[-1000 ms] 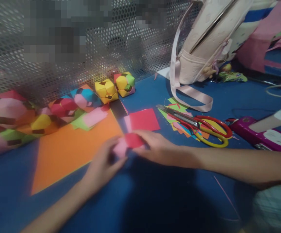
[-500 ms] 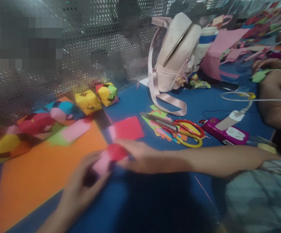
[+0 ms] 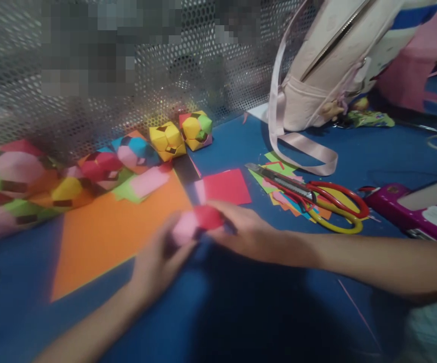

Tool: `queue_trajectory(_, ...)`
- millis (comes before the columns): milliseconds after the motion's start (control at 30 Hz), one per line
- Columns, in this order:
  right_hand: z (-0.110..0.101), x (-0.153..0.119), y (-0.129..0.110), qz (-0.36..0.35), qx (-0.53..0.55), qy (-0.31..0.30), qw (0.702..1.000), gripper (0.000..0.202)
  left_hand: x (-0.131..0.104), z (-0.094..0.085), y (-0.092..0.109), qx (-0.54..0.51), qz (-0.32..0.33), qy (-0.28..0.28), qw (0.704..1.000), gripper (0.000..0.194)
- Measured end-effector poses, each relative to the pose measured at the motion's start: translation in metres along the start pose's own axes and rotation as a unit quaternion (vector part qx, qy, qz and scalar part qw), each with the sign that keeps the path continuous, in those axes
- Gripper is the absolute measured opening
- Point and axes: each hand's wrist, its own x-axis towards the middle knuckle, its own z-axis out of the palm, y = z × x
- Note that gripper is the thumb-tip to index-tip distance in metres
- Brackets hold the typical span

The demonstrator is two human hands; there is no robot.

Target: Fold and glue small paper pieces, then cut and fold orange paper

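The left hand (image 3: 158,259) and right hand (image 3: 246,234) meet low over the blue worktop (image 3: 241,312), each grip closed on one end of a small folded paper piece (image 3: 195,224), pink on the left, red on the right. Just beyond lie an orange sheet (image 3: 108,232) and a red square (image 3: 226,186). Scissors (image 3: 331,206) rest on paper scraps to the right. Farther back, paper cubes (image 3: 180,135) line the perforated metal wall (image 3: 127,116), beside a pink backpack (image 3: 324,75).

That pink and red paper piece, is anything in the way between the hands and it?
Nothing visible. Both hands already have the pink and red paper piece between them: the left hand at its pink end, the right hand at its red end, just above the blue table. The picture is blurred, so exact finger placement is unclear.
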Motion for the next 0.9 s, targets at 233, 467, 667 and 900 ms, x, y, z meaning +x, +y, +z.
queue_trajectory(233,0.0016,-0.0008,0.0034,0.006,-0.006,-0.011,1.000,0.043,0.0027,0.0031,0.0064,0.005,0.009,-0.050,0.999,0.045)
queue_trajectory(467,0.0007,-0.0018,0.0033,0.019,-0.002,-0.049,0.999,0.048,0.0035,0.0042,0.0036,0.016,0.011,-0.069,0.997,0.047)
queue_trajectory(667,0.0019,-0.0032,0.0039,-0.012,-0.015,-0.050,0.999,0.051,0.0023,0.0060,-0.0003,0.017,0.026,-0.049,0.998,0.047)
queue_trajectory(900,-0.0004,-0.0019,0.0019,-0.010,-0.026,-0.060,0.998,0.053,0.0095,0.0011,0.0087,-0.001,0.023,-0.051,0.998,0.040)
